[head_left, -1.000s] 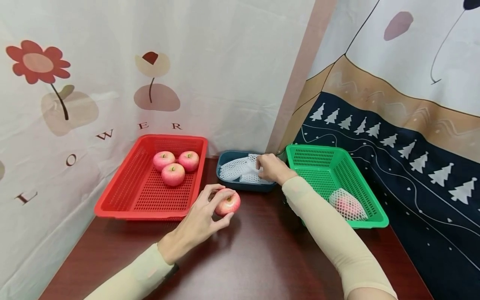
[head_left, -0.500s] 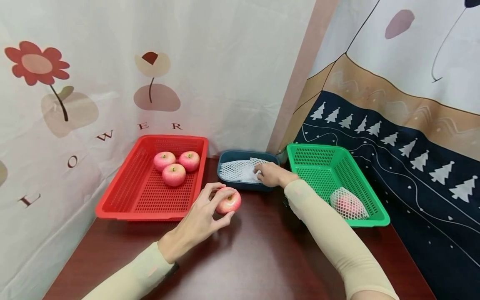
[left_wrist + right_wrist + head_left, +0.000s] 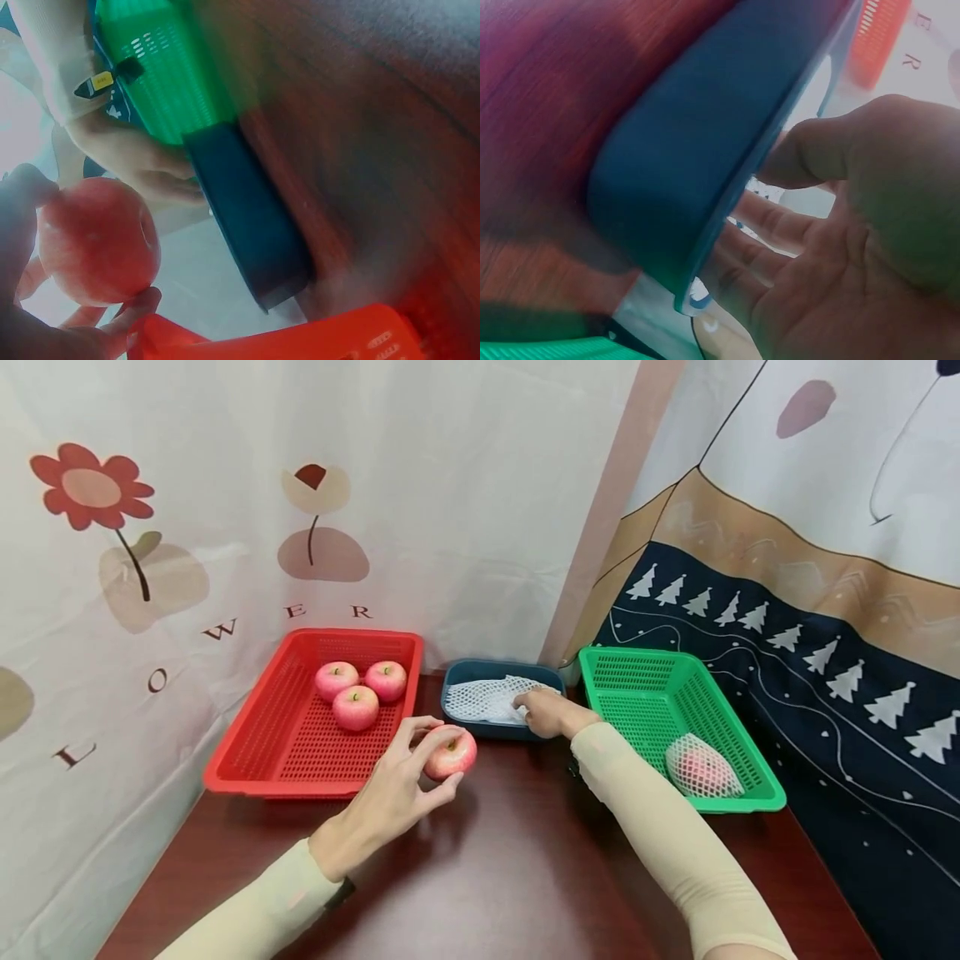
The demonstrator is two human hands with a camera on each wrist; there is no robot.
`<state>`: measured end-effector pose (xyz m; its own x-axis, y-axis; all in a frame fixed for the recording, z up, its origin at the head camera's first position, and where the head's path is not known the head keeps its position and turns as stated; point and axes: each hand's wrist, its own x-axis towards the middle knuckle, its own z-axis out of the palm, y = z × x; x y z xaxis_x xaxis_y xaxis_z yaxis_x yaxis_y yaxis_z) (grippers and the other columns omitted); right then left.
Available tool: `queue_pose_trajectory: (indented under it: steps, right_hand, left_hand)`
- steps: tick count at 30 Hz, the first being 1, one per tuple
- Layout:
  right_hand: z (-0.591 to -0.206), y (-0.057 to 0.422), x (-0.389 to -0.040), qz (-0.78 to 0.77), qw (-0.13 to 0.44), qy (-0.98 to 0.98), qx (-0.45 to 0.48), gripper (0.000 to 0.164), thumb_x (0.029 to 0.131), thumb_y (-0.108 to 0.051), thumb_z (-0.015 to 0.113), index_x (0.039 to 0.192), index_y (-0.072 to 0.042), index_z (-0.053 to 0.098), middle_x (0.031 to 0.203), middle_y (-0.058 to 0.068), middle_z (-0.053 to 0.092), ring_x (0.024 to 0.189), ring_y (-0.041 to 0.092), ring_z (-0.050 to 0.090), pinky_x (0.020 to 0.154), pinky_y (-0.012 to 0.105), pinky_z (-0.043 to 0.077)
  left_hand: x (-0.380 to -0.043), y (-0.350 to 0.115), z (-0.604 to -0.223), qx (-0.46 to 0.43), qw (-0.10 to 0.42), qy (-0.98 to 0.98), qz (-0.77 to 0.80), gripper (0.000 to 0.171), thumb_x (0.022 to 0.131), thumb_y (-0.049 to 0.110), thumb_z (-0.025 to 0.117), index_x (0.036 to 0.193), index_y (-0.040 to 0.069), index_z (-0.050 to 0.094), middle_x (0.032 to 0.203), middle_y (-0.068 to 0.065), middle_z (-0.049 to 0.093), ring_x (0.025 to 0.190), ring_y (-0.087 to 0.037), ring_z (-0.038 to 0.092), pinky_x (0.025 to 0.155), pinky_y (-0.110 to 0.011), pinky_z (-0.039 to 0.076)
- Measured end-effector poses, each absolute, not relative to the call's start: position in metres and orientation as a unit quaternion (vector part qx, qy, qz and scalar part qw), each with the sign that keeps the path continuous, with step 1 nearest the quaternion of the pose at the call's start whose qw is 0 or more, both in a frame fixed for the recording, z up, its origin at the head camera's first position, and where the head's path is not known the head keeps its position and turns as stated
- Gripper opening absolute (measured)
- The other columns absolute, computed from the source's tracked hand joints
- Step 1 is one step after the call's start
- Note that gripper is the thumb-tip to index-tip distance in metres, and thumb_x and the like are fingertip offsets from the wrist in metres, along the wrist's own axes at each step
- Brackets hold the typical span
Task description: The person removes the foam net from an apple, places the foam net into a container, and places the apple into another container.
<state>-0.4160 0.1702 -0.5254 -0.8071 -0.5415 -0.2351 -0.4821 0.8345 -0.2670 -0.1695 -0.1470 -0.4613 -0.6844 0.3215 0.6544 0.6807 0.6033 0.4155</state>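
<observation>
My left hand (image 3: pixel 386 793) holds a pink-red apple (image 3: pixel 459 758) between thumb and fingers, above the table just in front of a dark blue box (image 3: pixel 480 730). In the left wrist view the apple (image 3: pixel 97 244) sits in the curve of the fingers. My right hand (image 3: pixel 551 712) reaches over the right side of that box, its fingers at the white foam nets (image 3: pixel 480 697) inside. From the right wrist, the box wall (image 3: pixel 682 142) hides the fingertips, so whether they pinch a net is not visible.
A red basket (image 3: pixel 292 787) with three apples (image 3: pixel 356 708) stands at the left. At the right, a green basket (image 3: pixel 626 714) holds one apple in a white foam net (image 3: pixel 701 768). All rest on a dark reddish-brown table (image 3: pixel 517 860), with printed curtains behind.
My right hand has shifted slightly in the blue box, and the foam nets beneath it have moved and flattened. My left hand keeps hold of the apple, almost still. The head view has turned slightly left.
</observation>
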Motion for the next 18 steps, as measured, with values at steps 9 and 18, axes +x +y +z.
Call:
queue_pose_trajectory:
  steps: [9, 18]
  right_hand:
    - [-0.431, 0.150, -0.334, -0.094, 0.132, 0.951, -0.262, 0.048, 0.113, 0.000, 0.052, 0.159, -0.002, 0.068, 0.165, 0.023, 0.067, 0.160, 0.041, 0.059, 0.136, 0.056, 0.047]
    - [-0.411, 0.157, -0.314, -0.105, 0.100, 0.953, -0.265, 0.043, 0.117, -0.010, 0.057, 0.158, -0.004, 0.068, 0.162, 0.024, 0.066, 0.147, 0.037, 0.066, 0.124, 0.054, 0.058]
  left_hand:
    - [-0.174, -0.150, -0.454, -0.274, 0.266, -0.858, -0.344, 0.061, 0.093, 0.019, 0.096, 0.149, 0.018, 0.073, 0.148, -0.019, 0.062, 0.131, -0.030, 0.068, 0.075, -0.030, 0.070]
    - [-0.180, -0.158, -0.450, -0.271, 0.290, -0.863, -0.312, 0.063, 0.091, 0.017, 0.097, 0.149, 0.016, 0.072, 0.151, -0.019, 0.063, 0.138, -0.035, 0.065, 0.085, -0.042, 0.073]
